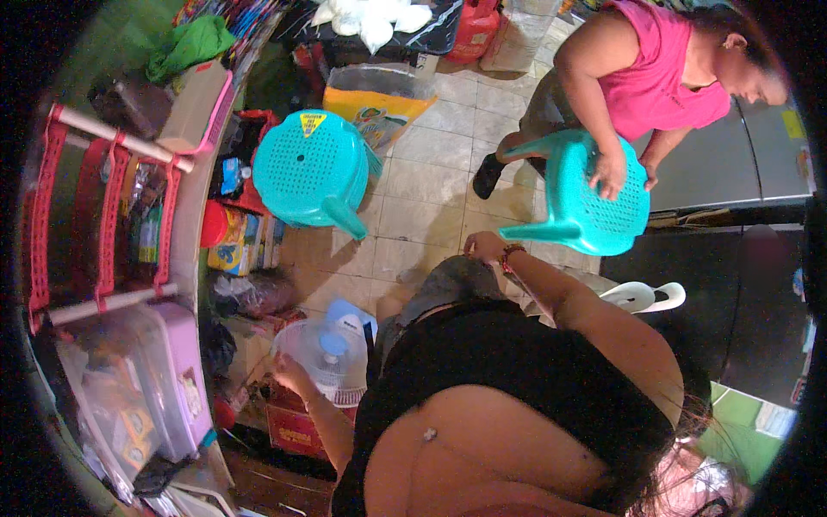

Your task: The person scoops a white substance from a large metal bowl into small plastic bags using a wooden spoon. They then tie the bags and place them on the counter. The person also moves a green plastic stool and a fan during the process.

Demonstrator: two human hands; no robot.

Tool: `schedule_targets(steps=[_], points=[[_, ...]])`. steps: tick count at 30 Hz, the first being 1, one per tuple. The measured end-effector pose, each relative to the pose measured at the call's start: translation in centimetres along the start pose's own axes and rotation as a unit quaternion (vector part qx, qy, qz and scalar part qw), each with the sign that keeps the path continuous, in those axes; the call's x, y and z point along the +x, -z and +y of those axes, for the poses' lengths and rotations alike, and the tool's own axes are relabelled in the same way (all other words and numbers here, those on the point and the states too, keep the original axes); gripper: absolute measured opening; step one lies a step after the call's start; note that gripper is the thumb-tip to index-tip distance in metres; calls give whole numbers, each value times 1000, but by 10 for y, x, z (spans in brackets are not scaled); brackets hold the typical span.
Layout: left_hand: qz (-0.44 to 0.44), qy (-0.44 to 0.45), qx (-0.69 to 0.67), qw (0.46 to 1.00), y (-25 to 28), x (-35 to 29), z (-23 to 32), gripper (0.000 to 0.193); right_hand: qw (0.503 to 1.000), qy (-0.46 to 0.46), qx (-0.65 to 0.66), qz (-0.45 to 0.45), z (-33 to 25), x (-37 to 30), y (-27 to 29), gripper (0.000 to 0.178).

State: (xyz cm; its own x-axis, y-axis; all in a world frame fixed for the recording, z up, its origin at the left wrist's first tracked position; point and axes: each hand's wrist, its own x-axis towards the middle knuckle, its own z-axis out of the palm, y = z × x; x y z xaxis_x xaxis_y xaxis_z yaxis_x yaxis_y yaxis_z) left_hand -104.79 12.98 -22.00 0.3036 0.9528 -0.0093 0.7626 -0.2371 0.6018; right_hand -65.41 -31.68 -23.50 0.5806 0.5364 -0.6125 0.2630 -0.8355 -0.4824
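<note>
My left hand [294, 376] is at the near-left rim of a clear plastic basket [301, 340], its fingers curled at the edge. Inside the basket lies a clear object with a round blue top [332, 344]. My right hand [485, 247], with a red bracelet at its wrist, rests by my knee; its fingers are too small to read. Beyond it, another person in a pink top [659, 60] holds a teal plastic stool [560, 185] tilted, one hand flat on its perforated seat. A second teal stool [297, 172] stands upright on the tiles at the left.
At the left are a red-and-white rack [108, 215] and a lilac-lidded clear box [181, 379]. A yellow-and-grey sack [379, 108] lies behind the standing stool. White bags [375, 21] sit on a dark table; a red gas cylinder [474, 33] stands beside it. Dark cabinets [706, 284] line the right.
</note>
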Motion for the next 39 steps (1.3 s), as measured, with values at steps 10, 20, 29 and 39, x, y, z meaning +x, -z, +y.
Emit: schedule_targets(steps=[10,20,29,39], points=[[-279,-241,-68,927,-183,96,-4,27,976,-134,169,-13,42,18,-39,20],[-182,-308,-17,934,-229,265,275,54,968,-52,230,86,-145,160,29,46],[-249,-124,92,956,-290,344,303,78,775,-103,607,144,-223,265,39,72],[-355,-144,-4,924,-285,361,253,66,692,-163,676,195,-215,293,17,86]])
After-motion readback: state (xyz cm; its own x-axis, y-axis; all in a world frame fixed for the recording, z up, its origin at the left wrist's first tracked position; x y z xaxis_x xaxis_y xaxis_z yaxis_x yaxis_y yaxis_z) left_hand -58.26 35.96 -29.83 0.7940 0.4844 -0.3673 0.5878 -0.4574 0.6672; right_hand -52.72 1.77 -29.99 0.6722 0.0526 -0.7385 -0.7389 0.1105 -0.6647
